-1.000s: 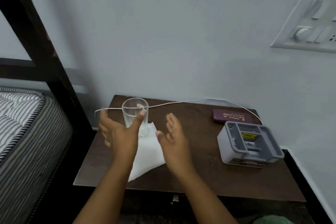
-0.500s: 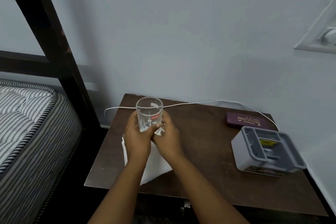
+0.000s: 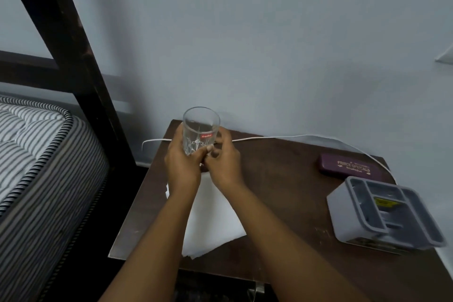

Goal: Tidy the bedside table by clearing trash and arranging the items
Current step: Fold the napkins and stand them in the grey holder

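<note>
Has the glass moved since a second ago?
Yes. The glass has risen: its rim now stands clear above the white cable, held between the left hand and right hand.

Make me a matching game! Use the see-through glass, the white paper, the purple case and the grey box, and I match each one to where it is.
Things
1. clear drinking glass with a red label
2. white paper sheet
3. flat maroon spectacle case
4. grey plastic organiser box

Places
A. lying flat on the left part of the dark wooden table
B. right side, nearer the front
C. held between the left hand and right hand
D. right side, near the wall, beside the white cable

Pairs: 1-C, 2-A, 3-D, 4-B
</note>
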